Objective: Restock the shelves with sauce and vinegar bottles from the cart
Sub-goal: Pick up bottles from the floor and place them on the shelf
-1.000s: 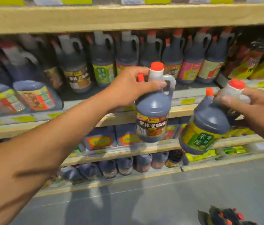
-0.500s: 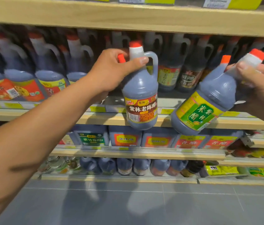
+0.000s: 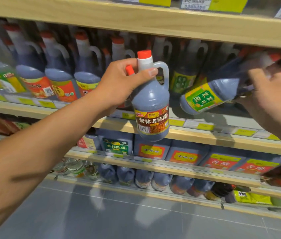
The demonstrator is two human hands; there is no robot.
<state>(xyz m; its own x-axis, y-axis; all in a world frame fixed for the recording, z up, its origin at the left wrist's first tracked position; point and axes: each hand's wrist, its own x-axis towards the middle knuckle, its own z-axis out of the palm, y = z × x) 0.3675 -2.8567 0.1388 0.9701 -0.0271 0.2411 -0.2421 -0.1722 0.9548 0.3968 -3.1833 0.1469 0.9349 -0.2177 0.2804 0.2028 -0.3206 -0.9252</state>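
left hand: thumb and fingers curled round neck of brown-label bottle, upright, in the air before the shelf edge | right hand: blurred, fingers wrapped round neck of green-label bottle, tilted, base just above the same shelf

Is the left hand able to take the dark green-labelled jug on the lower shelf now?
Probably not yet: the left hand grips the brown-label bottle by its neck, so it is occupied. The green-labelled jug itself stands unblocked at the shelf front.
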